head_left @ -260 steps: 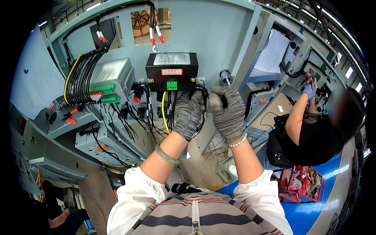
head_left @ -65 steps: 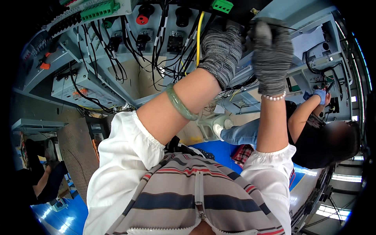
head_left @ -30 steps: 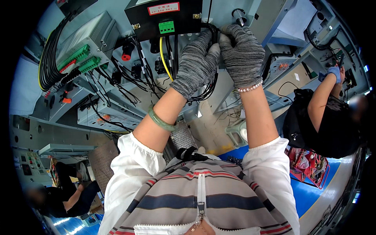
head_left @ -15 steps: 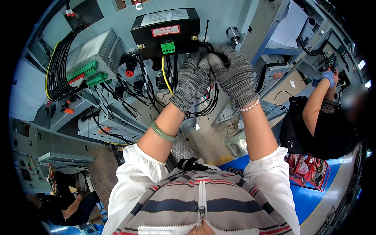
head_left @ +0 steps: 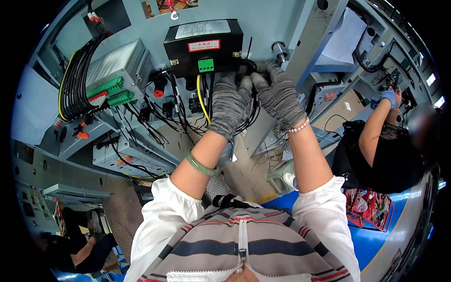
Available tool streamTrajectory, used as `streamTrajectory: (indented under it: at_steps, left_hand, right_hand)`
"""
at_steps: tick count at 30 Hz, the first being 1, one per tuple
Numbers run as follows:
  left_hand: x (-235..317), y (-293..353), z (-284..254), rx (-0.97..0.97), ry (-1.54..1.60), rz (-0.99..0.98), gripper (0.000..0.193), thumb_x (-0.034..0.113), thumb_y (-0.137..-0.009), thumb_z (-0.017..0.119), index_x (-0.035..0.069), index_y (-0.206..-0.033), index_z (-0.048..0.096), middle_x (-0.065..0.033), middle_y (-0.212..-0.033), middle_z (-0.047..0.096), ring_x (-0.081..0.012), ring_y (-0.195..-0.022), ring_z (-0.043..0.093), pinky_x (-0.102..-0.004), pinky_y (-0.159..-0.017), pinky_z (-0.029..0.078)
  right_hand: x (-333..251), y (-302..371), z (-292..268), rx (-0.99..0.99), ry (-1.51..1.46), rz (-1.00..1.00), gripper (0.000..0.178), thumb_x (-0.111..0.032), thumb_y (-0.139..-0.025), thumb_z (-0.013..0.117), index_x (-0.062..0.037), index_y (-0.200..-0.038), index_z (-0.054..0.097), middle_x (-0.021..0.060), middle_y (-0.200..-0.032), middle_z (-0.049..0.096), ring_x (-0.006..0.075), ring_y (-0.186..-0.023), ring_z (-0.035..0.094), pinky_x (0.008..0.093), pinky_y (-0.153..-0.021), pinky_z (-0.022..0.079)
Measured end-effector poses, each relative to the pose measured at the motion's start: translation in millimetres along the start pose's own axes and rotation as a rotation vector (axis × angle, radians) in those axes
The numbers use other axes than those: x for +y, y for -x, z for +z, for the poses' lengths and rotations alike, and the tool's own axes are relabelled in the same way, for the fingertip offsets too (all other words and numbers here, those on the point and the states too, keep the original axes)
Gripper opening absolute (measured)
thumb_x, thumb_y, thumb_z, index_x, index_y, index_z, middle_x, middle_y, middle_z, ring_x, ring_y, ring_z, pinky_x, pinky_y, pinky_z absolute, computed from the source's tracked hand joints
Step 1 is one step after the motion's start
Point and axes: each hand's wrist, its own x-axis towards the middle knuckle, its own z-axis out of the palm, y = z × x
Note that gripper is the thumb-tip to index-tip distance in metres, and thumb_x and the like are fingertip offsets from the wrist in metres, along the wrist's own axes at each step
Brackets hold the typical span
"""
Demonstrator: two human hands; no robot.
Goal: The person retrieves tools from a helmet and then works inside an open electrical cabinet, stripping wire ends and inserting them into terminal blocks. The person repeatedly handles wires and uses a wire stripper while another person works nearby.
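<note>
Grey knit gloves cover both my hands, which meet at the lower right corner of a black box with a green terminal plug. A bundle of black wires runs down between and behind them. My left hand is closed around wires beside the box, its thumb up and its fingertips partly hidden. My right hand curls from the other side onto the same black wires, near a black loop at the box corner. A yellow wire hangs from the box, left of my left hand.
At left a silver module carries green connectors and a thick black wire bundle. A metal post sticks out right of the box. A co-worker works at right, above a red tool basket; another person sits lower left.
The black box and cabinet sit slightly lower and further right in view. My hands have moved slightly apart at the wires, and my left hand has turned more upright.
</note>
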Motion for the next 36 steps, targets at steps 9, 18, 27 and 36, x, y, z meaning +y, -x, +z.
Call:
streamTrajectory:
  at_steps: [9, 18, 27, 36]
  left_hand:
    - [9, 1, -2, 0.021, 0.029, -0.013, 0.029, 0.026, -0.082, 0.059, 0.003, -0.101, 0.060, -0.0146, -0.094, 0.062, -0.0250, -0.089, 0.058, -0.0338, -0.082, 0.044]
    - [7, 8, -7, -0.038, -0.129, 0.098, 0.032, 0.030, -0.090, 0.044, 0.004, -0.105, 0.057, -0.0185, -0.097, 0.059, -0.0306, -0.089, 0.057, -0.0371, -0.081, 0.044]
    - [18, 16, -6, 0.024, -0.501, 0.400, 0.024, 0.025, -0.086, 0.051, 0.007, -0.100, 0.058, -0.0165, -0.088, 0.059, -0.0330, -0.079, 0.059, -0.0401, -0.069, 0.048]
    - [4, 23, -4, 0.077, -0.107, 0.176, 0.022, 0.018, -0.088, 0.052, 0.002, -0.101, 0.058, -0.0113, -0.092, 0.062, -0.0198, -0.081, 0.060, -0.0307, -0.075, 0.047]
  right_hand:
    - [17, 17, 11, -0.068, -0.104, 0.037, 0.024, -0.015, -0.086, 0.053, 0.0022, -0.103, 0.052, 0.0174, -0.086, 0.061, 0.0242, -0.080, 0.061, 0.0317, -0.074, 0.048]
    - [18, 23, 30, 0.309, 0.110, -0.210, 0.025, -0.010, -0.082, 0.058, -0.0003, -0.105, 0.055, 0.0147, -0.084, 0.061, 0.0229, -0.077, 0.061, 0.0318, -0.072, 0.049]
    - [30, 14, 32, 0.379, 0.265, -0.290, 0.028, -0.007, -0.077, 0.059, -0.0022, -0.104, 0.057, 0.0169, -0.095, 0.062, 0.0280, -0.087, 0.062, 0.0330, -0.076, 0.049]
    - [31, 11, 39, 0.424, 0.012, -0.186, 0.027, -0.025, -0.086, 0.055, 0.0007, -0.093, 0.060, 0.0184, -0.080, 0.062, 0.0288, -0.073, 0.062, 0.0351, -0.069, 0.049]
